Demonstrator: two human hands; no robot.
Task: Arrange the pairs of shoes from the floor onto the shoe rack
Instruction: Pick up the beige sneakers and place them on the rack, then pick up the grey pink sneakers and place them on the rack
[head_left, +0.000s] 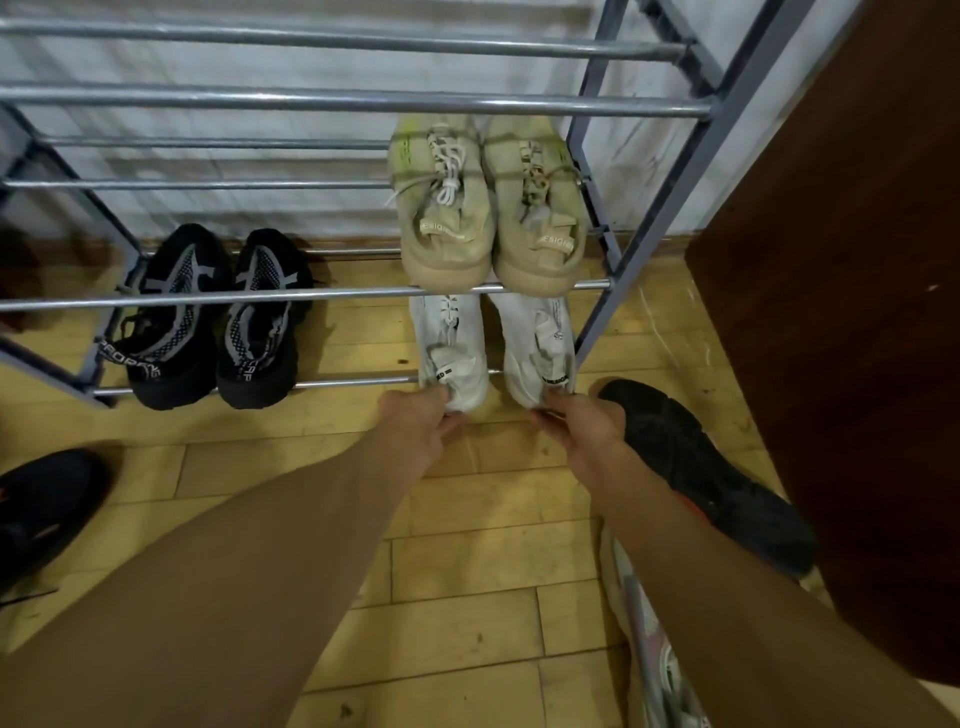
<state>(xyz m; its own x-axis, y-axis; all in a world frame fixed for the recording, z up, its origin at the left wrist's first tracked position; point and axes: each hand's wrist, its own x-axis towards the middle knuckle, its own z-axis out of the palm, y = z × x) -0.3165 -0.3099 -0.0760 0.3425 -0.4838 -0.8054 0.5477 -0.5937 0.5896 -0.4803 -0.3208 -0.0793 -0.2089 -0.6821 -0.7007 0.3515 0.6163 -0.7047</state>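
White sneakers (493, 353) sit on the shoe rack's (311, 296) bottom rails, long axes running toward twelve o'clock, heels nearest the person. Left hand (415, 431) is pinched closed on the left heel, right hand (584, 428) on the right heel; each shoe lies straight ahead of its grip, so any push goes toward twelve.
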